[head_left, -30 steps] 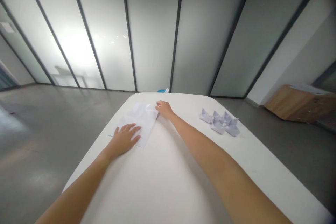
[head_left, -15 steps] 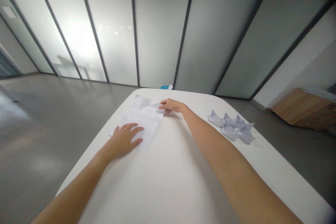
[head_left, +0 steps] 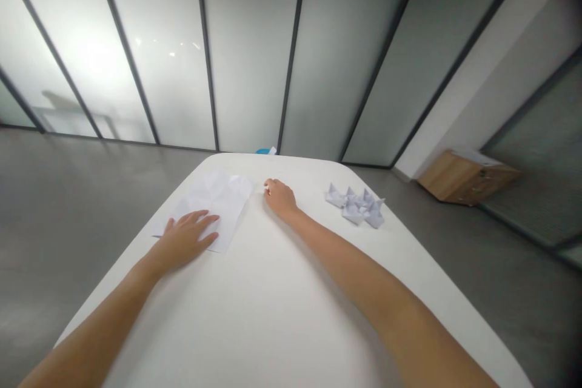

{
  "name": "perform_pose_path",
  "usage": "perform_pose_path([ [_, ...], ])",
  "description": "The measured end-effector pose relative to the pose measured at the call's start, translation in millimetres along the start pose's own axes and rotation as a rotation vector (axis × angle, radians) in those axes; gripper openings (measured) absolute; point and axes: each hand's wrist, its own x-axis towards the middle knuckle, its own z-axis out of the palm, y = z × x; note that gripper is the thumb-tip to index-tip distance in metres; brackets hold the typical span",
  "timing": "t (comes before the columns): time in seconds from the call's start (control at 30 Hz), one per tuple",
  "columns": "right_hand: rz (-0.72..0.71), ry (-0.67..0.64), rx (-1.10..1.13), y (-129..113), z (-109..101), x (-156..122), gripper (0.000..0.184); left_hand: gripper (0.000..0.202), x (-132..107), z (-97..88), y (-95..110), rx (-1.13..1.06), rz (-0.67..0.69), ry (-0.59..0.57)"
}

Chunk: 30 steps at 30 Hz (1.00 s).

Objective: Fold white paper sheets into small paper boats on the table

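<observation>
The person's left hand (head_left: 186,239) lies flat with its fingers spread and unclenched on the near end of a white sheet of paper (head_left: 220,197), pinning it to the counter (head_left: 273,291). The sheet sits on the left half of the counter, toward the far end, running from under that hand away to the far right. It is crossed by several creases but lies opened out nearly flat, with only its far part a little rumpled. The right hand (head_left: 279,197) rests on the counter just beside the sheet's far right corner, its fingers curled inward. A small pale speck shows at the fingertips, but it is too small to tell whether the hand pinches the paper's edge, holds a scrap or merely touches the surface, so its grip cannot be told. Well apart to the right, near the far right edge, a small cluster of folded paper boats (head_left: 357,205) stands bunched together, touching one another. Judging from that, several pieces appear finished and set aside, while the sheet under the hands seems to be at an early stage: creased, yet with no fold standing, so nearly all of its shaping looks left to do. Beyond the counter's far edge a small blue object (head_left: 262,150) peeks up, frosted glass panels (head_left: 245,54) fill the wall behind, and a low wooden cabinet (head_left: 468,174) stands on the floor at the far right.
</observation>
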Motion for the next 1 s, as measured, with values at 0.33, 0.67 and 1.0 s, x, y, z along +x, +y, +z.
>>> perform_pose_path([
  [0.33, 0.310, 0.084, -0.244, 139, -128, -146, 0.027, 0.045, 8, -1.3, 25, 0.028, 0.117, 0.350],
  [0.67, 0.336, 0.000, -0.269, 143, -158, -171, 0.021, 0.035, 14, -9.2, 172, -0.224, 0.431, 0.190],
  [1.0, 0.011, -0.069, 0.662, 36, -167, -169, 0.009, 0.046, 14, 5.2, 200, -1.123, 0.258, 0.083],
])
